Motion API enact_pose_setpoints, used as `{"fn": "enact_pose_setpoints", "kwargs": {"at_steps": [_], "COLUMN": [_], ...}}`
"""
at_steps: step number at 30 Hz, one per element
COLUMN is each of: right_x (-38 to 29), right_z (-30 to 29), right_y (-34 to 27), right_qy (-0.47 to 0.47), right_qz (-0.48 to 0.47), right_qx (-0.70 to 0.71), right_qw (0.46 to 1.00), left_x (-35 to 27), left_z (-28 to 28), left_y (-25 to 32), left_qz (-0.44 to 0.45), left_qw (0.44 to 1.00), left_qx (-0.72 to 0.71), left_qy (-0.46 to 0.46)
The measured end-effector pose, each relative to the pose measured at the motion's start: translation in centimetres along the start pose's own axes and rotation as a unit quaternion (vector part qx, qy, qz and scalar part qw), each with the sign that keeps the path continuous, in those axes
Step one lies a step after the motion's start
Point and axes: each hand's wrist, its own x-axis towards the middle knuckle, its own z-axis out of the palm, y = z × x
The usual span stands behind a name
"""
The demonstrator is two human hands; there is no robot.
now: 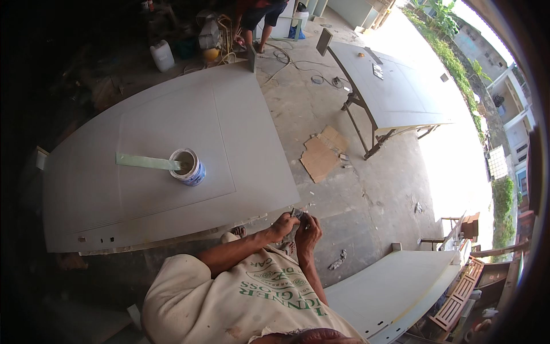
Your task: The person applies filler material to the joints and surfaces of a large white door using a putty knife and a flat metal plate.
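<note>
My left hand [282, 226] and my right hand [308, 232] meet in front of my body, just off the near right corner of a grey-coated door panel [163, 116]. Between the fingers of both is a small, flat grey piece [296, 213], too small to identify surely. On the panel stands an open paint can [195, 175] with a blue-and-white label and crusted rim. A pale green flat strip [146, 161] rests in it, its long end reaching out leftward over the panel. Small cutouts show near the panel's lower left edge.
Another grey panel [386, 90] lies on trestles [361, 116], and a third [382, 284] is at lower right. Torn cardboard [320, 159] and a rag [337, 260] lie on the concrete floor. Hoses [281, 58] trail near a bending person [262, 19] and a white jerrycan [162, 56].
</note>
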Motion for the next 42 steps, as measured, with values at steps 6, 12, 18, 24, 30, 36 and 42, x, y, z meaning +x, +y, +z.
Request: {"fn": "enact_pose_setpoints", "kwargs": {"at_steps": [6, 12, 18, 24, 30, 36, 42], "right_x": [-0.1, -3.7, -4.4, -5.3, -5.1, -4.6, -6.0], "right_z": [-0.2, 0.8, 0.8, 2.1, 1.2, 0.4, -0.6], "right_y": [3.6, 3.4, 4.8, 2.4, 4.9, 5.0, 6.5], "right_qy": [0.029, 0.056, -0.025, 0.022, 0.057, 0.093, 0.038], "right_qz": [0.247, 0.312, 0.362, 0.352, 0.336, 0.308, 0.281], "right_qx": [0.122, 0.529, 0.614, 0.576, 0.581, 0.569, 0.462], "right_qw": [0.961, 0.787, 0.701, 0.738, 0.739, 0.757, 0.841], "left_x": [-1.8, -4.3, -3.8, -2.9, -1.9, -1.5, 0.6], "left_z": [1.7, 2.3, 1.8, 1.5, 2.6, 3.6, 4.5], "left_y": [-1.1, 2.5, -1.2, -0.1, -0.1, 0.2, 0.4], "left_qz": [0.190, 0.104, 0.294, 0.261, 0.328, 0.400, 0.254], "left_qw": [0.953, 0.936, 0.870, 0.863, 0.820, 0.766, 0.858], "left_qx": [0.227, 0.318, 0.383, 0.413, 0.433, 0.474, 0.420], "left_qy": [-0.067, -0.113, -0.096, -0.126, -0.182, -0.170, -0.154]}}
